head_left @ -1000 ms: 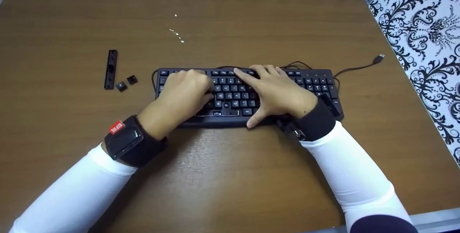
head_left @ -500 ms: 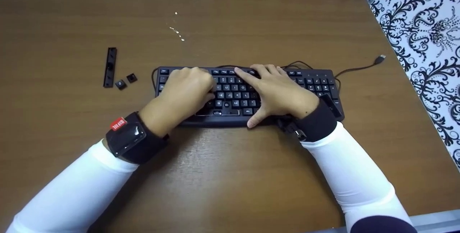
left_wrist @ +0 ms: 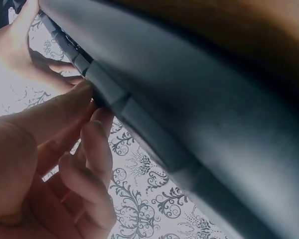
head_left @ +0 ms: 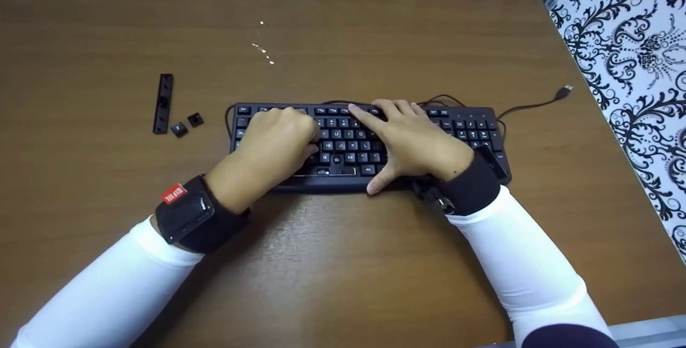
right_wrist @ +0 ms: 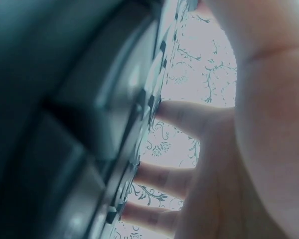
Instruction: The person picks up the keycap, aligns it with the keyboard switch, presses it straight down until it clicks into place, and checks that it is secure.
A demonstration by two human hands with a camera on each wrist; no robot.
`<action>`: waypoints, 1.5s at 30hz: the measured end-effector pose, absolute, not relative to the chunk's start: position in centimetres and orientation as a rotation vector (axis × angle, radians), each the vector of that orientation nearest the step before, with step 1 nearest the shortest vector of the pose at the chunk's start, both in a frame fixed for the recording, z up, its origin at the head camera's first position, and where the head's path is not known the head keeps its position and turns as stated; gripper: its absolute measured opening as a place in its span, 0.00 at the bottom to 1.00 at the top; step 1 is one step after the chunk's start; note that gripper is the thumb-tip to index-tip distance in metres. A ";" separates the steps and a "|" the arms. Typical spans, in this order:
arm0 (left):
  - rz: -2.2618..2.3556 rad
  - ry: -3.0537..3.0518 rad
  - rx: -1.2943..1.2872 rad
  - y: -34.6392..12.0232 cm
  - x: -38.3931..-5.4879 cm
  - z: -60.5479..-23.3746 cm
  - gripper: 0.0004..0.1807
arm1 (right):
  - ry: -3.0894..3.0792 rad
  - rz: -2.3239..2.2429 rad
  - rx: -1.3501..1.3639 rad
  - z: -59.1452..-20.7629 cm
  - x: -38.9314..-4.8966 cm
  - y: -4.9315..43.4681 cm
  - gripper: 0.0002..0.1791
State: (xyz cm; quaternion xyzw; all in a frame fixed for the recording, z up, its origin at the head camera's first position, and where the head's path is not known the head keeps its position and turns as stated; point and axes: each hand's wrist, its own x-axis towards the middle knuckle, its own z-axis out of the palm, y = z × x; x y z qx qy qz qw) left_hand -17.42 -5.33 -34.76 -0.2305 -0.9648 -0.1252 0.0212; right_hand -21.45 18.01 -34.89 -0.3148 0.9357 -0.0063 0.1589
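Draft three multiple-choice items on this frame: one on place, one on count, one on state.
1. Where do the loose key parts lie? A. on the table left of the keyboard B. on the keyboard C. by the USB plug
2. How many small square keycaps lie loose? A. five B. two C. none
3. How is the right hand? A. fist off the keyboard B. fingers spread flat on the keys C. holding the cable

1 A: the long black strip lies on the table left of the keyboard.
2 B: two keycaps beside it.
3 B: right hand lies spread on the keys.
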 end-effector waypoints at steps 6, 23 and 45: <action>-0.324 -2.924 -0.754 -5.3 -17.2 -34.8 0.08 | 2.675 -0.013 -0.899 -34.8 -21.4 18.0 0.78; -0.107 -2.972 -0.723 -3.2 -17.5 -34.3 0.09 | 2.683 -0.029 -0.910 -34.9 -21.3 18.0 0.77; -0.409 -2.892 -0.537 -12.6 -17.2 -34.3 0.08 | 2.665 -0.035 -0.900 -35.0 -21.5 17.9 0.78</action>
